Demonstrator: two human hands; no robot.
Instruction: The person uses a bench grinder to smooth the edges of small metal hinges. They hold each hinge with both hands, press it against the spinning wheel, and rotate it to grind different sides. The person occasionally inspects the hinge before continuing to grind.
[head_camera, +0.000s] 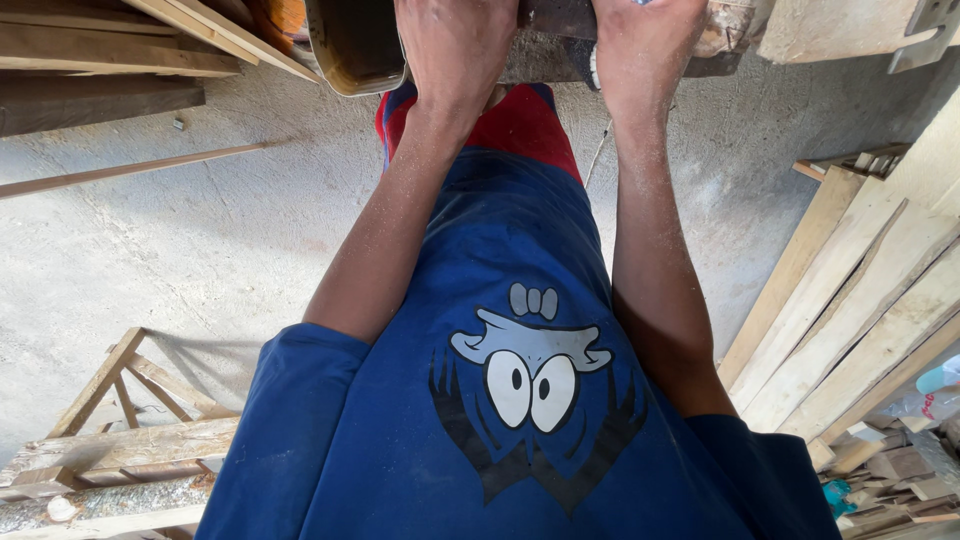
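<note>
- Both hands reach forward to the top edge of the view: the left hand (455, 45) and the right hand (645, 45) lie backs-up on a rough dark piece of wood (555, 35) that rests on the bench (830, 30).
- Fingers run out of the picture, so I cannot tell whether either hand is curled round the wood or only pressing flat on it.
- Set side by side with a gap between them, the hands look placed to steady the piece from two points — a judgement, not something plainly shown.
- Fine pale dust coats the forearms and wrists.
- Just left of the left hand, a worn container (355, 50) with a rounded rim sits at the bench edge, its dark inside showing.
- Below the arms hangs the person's blue shirt (520, 400) with a cartoon print, over red-and-blue shorts.
- On the concrete floor (150, 250) lies a thin wooden strip (130, 170).
- Pale planks (850, 320) lean stacked at the right — kept off the floor and near the work — and a rough wooden frame (120, 430) stands at lower left.
</note>
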